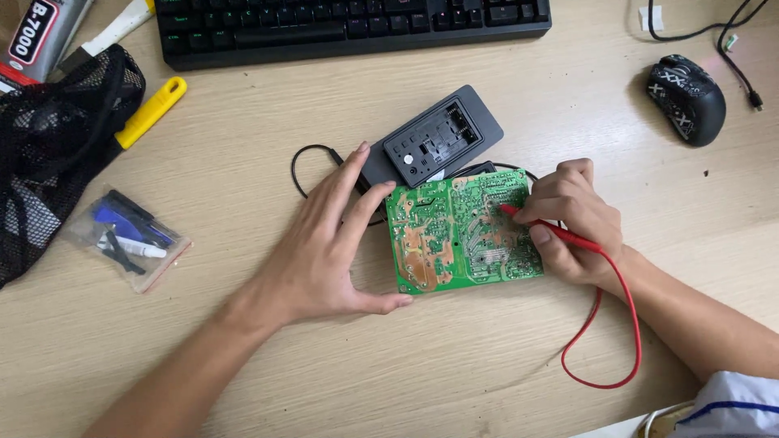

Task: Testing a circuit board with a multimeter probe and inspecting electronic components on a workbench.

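My left hand point(324, 251) brackets the left edge of the green board point(461, 234), fingers at its top corner and thumb at its bottom corner, spread open rather than clamped; it pins the board so it cannot slide while I probe. My right hand point(572, 223) is pinched shut on the red probe point(542, 229), held like a pen, its tip down on the solder side near the board's upper right; the red lead point(604, 341) loops away behind my wrist, slack, so it does not tug the tip. The board lies solder side up in the middle of the desk point(454, 357), its top edge against the dark casing point(442, 136), which rests tilted just behind it with a black cable point(304, 166) curling out.

The desk is pale wood grain; a keyboard point(349, 24) sits at the far edge, a mouse point(686, 97) far right, a mesh bag point(49, 154) far left with a yellow-handled tool point(150, 112) and a clear pouch point(126, 237) of small tools beside it.
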